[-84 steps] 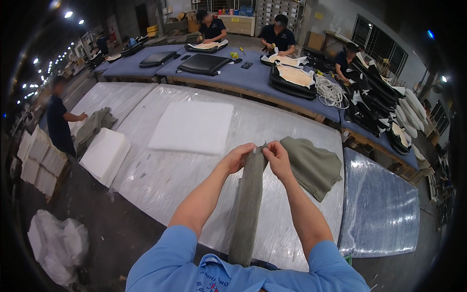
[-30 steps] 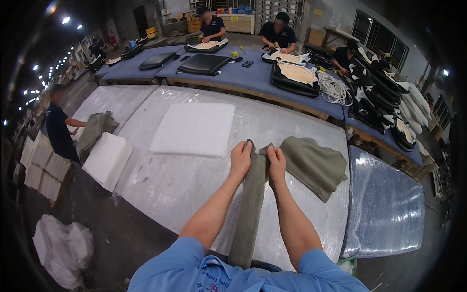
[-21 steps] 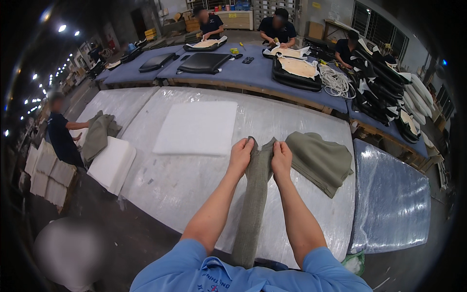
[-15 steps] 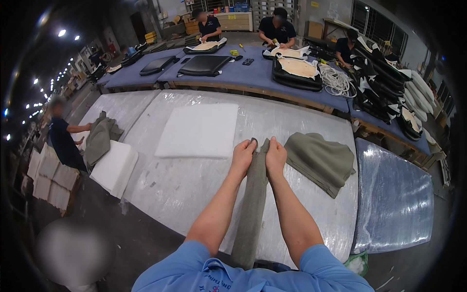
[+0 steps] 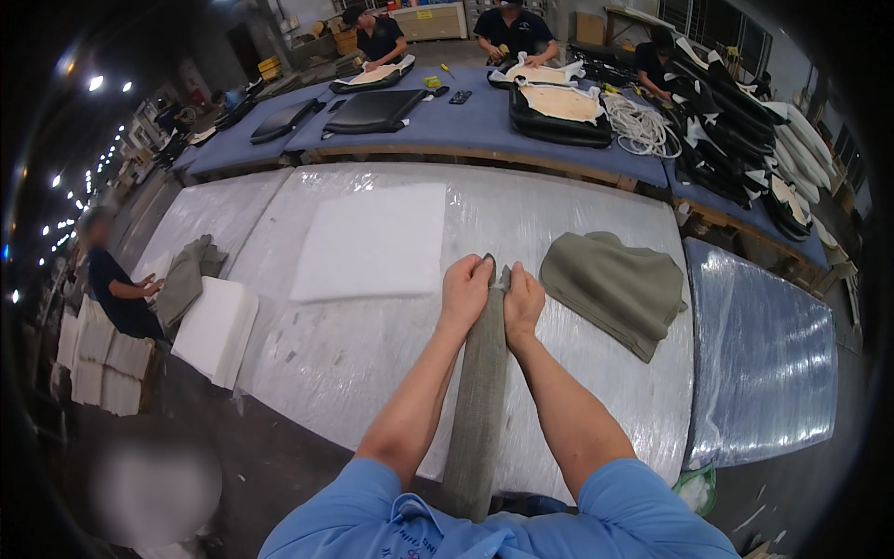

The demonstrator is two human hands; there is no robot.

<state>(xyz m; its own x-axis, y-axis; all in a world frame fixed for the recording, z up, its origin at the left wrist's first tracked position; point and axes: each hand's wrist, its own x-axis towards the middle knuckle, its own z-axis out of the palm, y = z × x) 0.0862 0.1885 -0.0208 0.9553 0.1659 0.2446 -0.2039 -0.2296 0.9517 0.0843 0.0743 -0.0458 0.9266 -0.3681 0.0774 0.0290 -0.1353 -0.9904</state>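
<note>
Between my arms hangs a long, narrow piece of olive-grey fabric (image 5: pixel 478 401), its lower end reaching toward my body. My left hand (image 5: pixel 467 291) is closed on its upper left corner, and my right hand (image 5: pixel 523 300) pinches the upper right corner. A small gap parts the two held corners, with a pale bit of the inside showing there. Right of my hands lies a folded stack of the same olive fabric (image 5: pixel 615 289) on the plastic-wrapped table (image 5: pixel 354 363). To the left of my hands, a square white foam pad (image 5: pixel 372 240) rests flat.
At the left, a co-worker (image 5: pixel 116 279) handles olive fabric beside a stack of white pads (image 5: pixel 216 331). Behind, a blue-covered table (image 5: pixel 447 130) carries black seat cushions (image 5: pixel 372 112), coiled white rope (image 5: pixel 638 129) and tools, with several people around it. A plastic-wrapped slab (image 5: pixel 759 354) adjoins on the right.
My view has shifted slightly. My hands still hold the fabric's upper corners, and the two corners sit slightly farther apart. The co-worker at the left has moved their arms lower.
</note>
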